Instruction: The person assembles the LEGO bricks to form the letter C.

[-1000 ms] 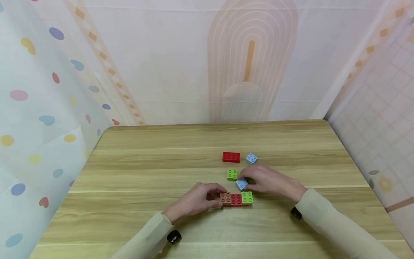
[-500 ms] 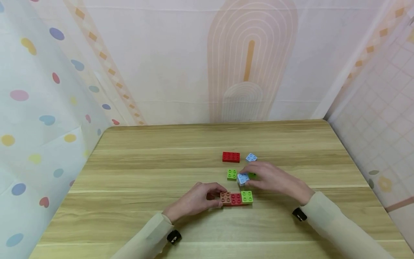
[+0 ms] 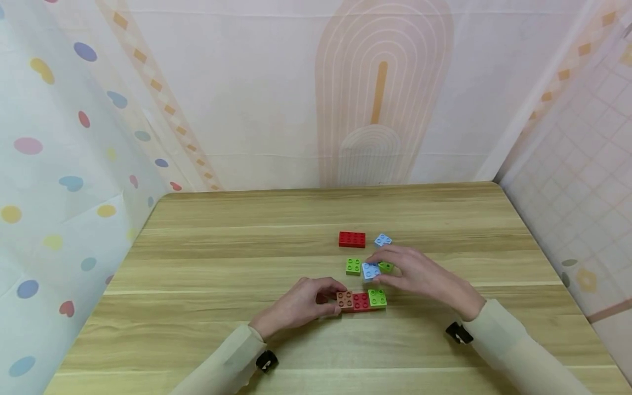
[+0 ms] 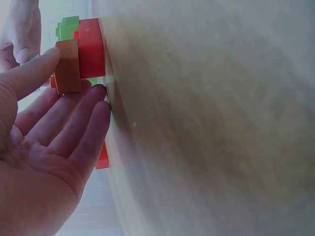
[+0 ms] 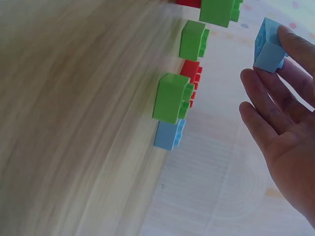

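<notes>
My left hand (image 3: 303, 304) pinches an orange-brown building brick (image 3: 344, 299) that sits on the left end of a long red brick (image 4: 92, 49). On the right end of that red brick sits a lime green brick (image 3: 377, 298); red studs show between the two. My right hand (image 3: 419, 274) pinches a light blue brick (image 5: 268, 46) between thumb and fingers. In the right wrist view this blue brick is raised off the table, its hollow underside partly showing. In the head view it is just behind the joined bricks.
On the wooden table (image 3: 222, 247), a loose green brick (image 3: 353, 266) lies left of the right hand. Another green brick (image 5: 172, 98) is partly hidden behind that hand. Farther back are a red brick (image 3: 352, 239) and a second light blue brick (image 3: 383, 240). Patterned cloth (image 3: 247, 99) hangs behind.
My right hand has lifted the light blue brick and shifted it slightly away from me, uncovering part of a green brick. The left hand stays on the orange-brown brick.
</notes>
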The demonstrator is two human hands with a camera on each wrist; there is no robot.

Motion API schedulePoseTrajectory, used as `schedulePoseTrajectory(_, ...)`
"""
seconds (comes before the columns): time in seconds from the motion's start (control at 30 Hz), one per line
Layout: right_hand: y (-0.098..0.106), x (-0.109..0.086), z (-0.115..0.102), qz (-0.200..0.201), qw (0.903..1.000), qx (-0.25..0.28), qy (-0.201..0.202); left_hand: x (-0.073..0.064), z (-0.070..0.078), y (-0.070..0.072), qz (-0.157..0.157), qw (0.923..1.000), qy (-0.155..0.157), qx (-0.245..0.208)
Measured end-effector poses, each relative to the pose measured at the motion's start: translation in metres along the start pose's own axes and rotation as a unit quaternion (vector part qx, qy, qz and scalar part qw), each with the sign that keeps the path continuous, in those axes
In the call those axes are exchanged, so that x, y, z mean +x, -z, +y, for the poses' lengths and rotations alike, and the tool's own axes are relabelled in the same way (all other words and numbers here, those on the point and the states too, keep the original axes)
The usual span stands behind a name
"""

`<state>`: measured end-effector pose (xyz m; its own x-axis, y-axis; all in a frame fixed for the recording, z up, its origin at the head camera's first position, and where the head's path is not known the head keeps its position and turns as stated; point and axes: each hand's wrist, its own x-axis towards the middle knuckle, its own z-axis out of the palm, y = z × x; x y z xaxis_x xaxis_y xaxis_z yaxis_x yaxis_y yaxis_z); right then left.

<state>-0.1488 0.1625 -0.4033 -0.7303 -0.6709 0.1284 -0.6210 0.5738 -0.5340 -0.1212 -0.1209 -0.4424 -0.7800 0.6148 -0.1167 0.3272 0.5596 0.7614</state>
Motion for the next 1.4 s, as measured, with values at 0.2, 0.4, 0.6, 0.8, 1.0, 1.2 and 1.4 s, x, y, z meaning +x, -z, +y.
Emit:
schedulePoseTrajectory(0.2, -0.002, -0.002, -0.006, 0.021, 0.9995, 0.011, 0.021, -0.001, 0.0, 0.0, 0.001, 1.0, -0.006, 0.001)
schedulePoseTrajectory(0.4, -0.004, -0.003, -0.01, 0.034, 0.9984, 0.023, 0.038, -0.001, -0.001, 0.0, 0.0, 1.0, -0.007, -0.004)
schedulePoseTrajectory(0.6, -0.01, -0.003, -0.011, 0.042, 0.9968, 0.043, 0.053, -0.001, -0.002, 0.001, 0.0, 0.9999, -0.009, -0.007)
schedulePoseTrajectory(0.8, -0.015, -0.002, -0.014, 0.05, 0.9954, 0.052, 0.063, -0.002, -0.002, 0.001, -0.001, 1.0, -0.008, -0.004)
schedulePoseTrajectory(1.0, -0.018, -0.002, -0.019, 0.045, 0.9967, 0.048, 0.047, -0.003, -0.002, 0.0, 0.001, 0.9999, -0.013, -0.005)
schedulePoseTrajectory(1.2, -0.02, -0.001, -0.024, 0.033, 0.9974, 0.053, 0.037, -0.003, -0.004, 0.0, 0.01, 0.9998, -0.018, -0.006)
schedulePoseTrajectory(1.4, -0.023, 0.001, -0.028, 0.012, 0.9978, 0.061, 0.026, -0.004, -0.005, 0.0, 0.018, 0.9996, -0.021, -0.002)
